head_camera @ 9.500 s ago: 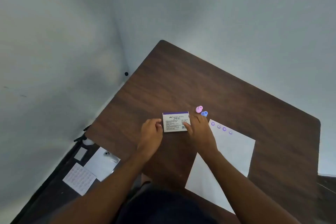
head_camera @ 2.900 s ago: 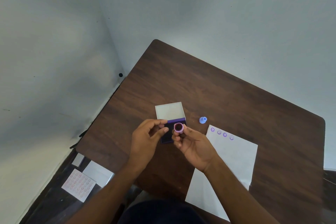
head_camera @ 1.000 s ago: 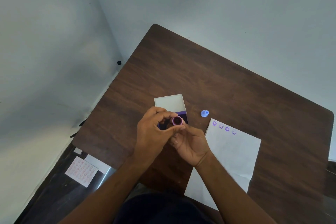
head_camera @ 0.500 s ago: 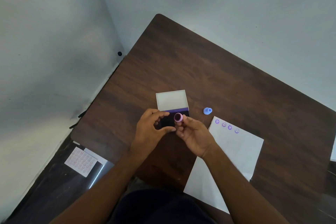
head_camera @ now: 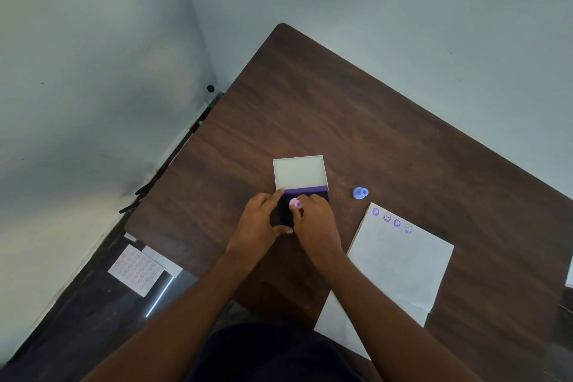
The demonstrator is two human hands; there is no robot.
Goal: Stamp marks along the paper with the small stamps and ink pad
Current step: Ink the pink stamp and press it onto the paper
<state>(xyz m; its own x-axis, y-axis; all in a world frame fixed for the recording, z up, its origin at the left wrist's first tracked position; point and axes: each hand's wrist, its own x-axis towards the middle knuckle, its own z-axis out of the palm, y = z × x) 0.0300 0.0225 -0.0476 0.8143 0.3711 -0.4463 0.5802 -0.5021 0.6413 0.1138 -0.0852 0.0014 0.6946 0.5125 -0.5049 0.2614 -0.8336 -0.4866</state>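
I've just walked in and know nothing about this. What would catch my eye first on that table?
Probably the two hands meeting mid-table: the right hand presses a small pink stamp onto the dark ink pad, whose white lid lies open behind, while the left hand steadies the pad. To the right, a white paper carries four purple smiley marks along its top edge, and a blue stamp lies alone just beyond it.

Ink pad left of loose stamp, paper seemingly nearer
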